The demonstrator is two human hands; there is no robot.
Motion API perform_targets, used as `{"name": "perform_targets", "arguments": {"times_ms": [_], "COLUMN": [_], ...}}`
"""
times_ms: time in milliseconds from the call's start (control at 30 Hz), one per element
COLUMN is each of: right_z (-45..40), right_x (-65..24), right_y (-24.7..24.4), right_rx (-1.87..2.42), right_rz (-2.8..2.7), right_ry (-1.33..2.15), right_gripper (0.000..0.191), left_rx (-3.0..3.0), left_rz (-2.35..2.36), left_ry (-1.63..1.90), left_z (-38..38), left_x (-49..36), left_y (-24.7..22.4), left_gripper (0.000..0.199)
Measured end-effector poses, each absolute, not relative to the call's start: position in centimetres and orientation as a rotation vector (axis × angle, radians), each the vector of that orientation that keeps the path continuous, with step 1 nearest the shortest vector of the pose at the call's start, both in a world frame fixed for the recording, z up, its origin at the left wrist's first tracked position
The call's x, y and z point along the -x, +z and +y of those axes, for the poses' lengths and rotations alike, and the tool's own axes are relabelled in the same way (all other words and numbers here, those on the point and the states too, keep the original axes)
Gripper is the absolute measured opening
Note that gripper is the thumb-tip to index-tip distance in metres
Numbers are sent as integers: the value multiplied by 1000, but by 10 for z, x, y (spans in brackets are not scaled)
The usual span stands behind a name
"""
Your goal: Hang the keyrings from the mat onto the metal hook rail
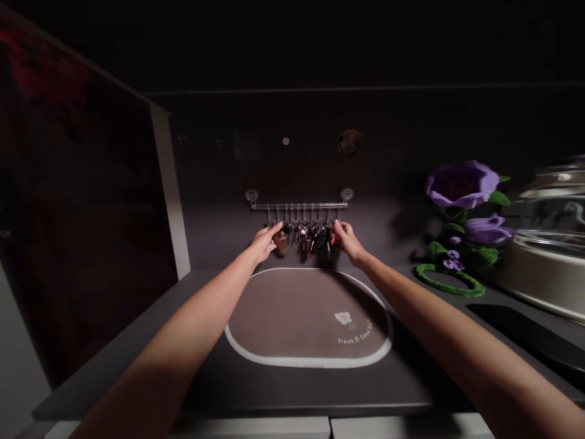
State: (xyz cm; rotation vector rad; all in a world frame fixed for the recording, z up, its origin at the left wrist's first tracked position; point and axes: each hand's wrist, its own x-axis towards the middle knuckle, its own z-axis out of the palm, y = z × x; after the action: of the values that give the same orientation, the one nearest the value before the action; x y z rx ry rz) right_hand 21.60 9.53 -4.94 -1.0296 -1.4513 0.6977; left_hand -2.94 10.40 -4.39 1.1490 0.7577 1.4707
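A clear hook rail (299,206) is fixed to the dark wall, with a round mount at each end. From its hooks hangs a row of keys and keychains (322,239), some black, some metal. At the left end, my left hand (265,244) is closed in a pinch at a brown keychain (280,245); its fingers partly cover it. My right hand (348,241) pinches a red keychain (334,236) at the right end, and only a sliver of red shows past the fingertips. Both arms reach forward over the counter.
A brown oval mat (292,311) with a white rim lies on the dark counter (283,390) below the rail. To the right stand purple fuzzy flowers (464,185) with a green ring base and a large clear-topped appliance (548,250). A dark panel rises at the left.
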Motion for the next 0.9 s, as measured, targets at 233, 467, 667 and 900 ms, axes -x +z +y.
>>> {"name": "perform_targets", "arguments": {"times_ms": [233, 467, 667, 900], "right_z": [109, 111, 126, 148], "right_x": [-178, -149, -144, -138], "right_y": [-60, -57, -48, -6], "right_rx": [872, 827, 1023, 1101], "right_rz": [-1263, -1029, -983, -1165], "right_ry": [753, 865, 710, 543], "right_gripper": [54, 59, 56, 54], "left_rx": [-965, -793, -541, -488], "left_rz": [516, 469, 590, 522], "left_ry": [1325, 1324, 1403, 1442], "left_z": [110, 92, 77, 97], "left_x": [4, -12, -30, -44], "left_y": [-45, -35, -1, 33], "left_gripper": [47, 48, 51, 51]}}
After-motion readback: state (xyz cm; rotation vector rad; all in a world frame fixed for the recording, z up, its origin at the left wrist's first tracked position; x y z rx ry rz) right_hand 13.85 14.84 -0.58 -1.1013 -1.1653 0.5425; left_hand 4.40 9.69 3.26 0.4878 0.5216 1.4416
